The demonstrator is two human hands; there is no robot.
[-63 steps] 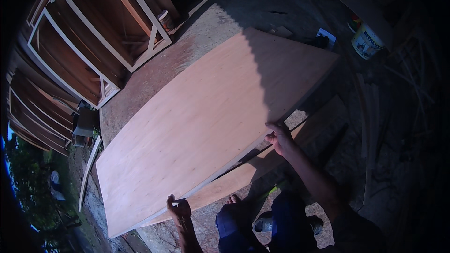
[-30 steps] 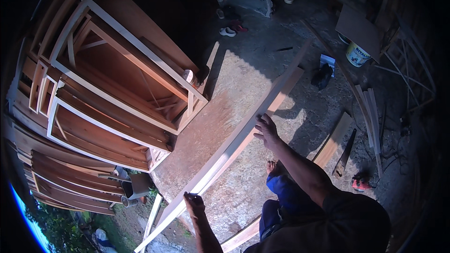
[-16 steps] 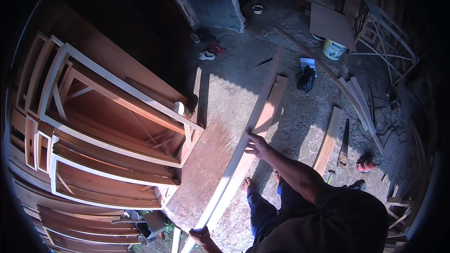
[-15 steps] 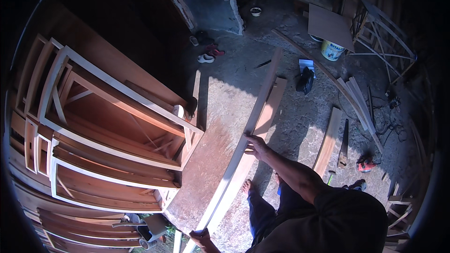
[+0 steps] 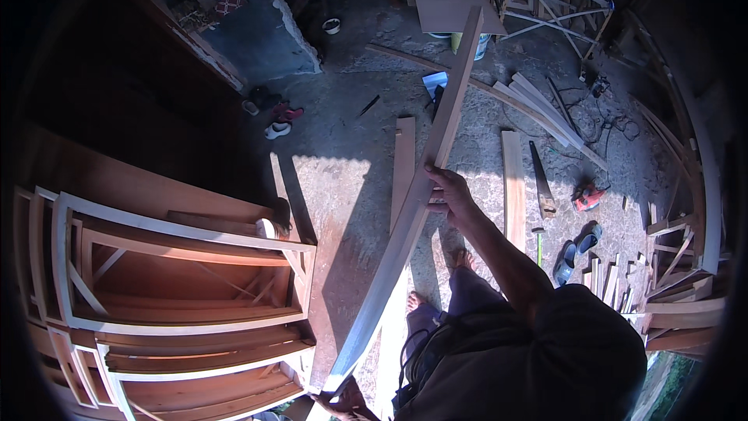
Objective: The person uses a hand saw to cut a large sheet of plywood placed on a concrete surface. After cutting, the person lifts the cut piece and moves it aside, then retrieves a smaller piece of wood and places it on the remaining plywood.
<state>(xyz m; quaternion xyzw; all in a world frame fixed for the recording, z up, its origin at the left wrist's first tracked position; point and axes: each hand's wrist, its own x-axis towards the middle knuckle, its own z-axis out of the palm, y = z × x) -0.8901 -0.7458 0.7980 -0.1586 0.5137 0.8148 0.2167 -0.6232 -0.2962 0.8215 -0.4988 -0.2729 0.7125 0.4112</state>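
A long, straight wooden plank (image 5: pixel 405 238) runs slantwise across the view, held in both hands. My right hand (image 5: pixel 450 193) is closed on its edge near the middle, thumb over the top. My left hand (image 5: pixel 343 404) grips the near end at the bottom of the view, its fingers partly hidden. The far end of the plank overlaps a flat brown board lying on a bucket (image 5: pixel 481 48). Beneath the plank, another board (image 5: pixel 403 156) lies on the floor, partly covered from sight.
Wooden frames (image 5: pixel 187 320) stand at the left. A loose board (image 5: pixel 513 187), a handsaw (image 5: pixel 543 179), a green-handled tool (image 5: pixel 539 245), a red power tool (image 5: pixel 588 196) and blue sandals (image 5: pixel 576 251) lie on the right. Long strips (image 5: pixel 545 113) and cables lie beyond them.
The view has turned, and scene objects sit further left. The plank's far end has shifted right relative to the floor objects, now overlapping the bucket. Both hands still hold the plank.
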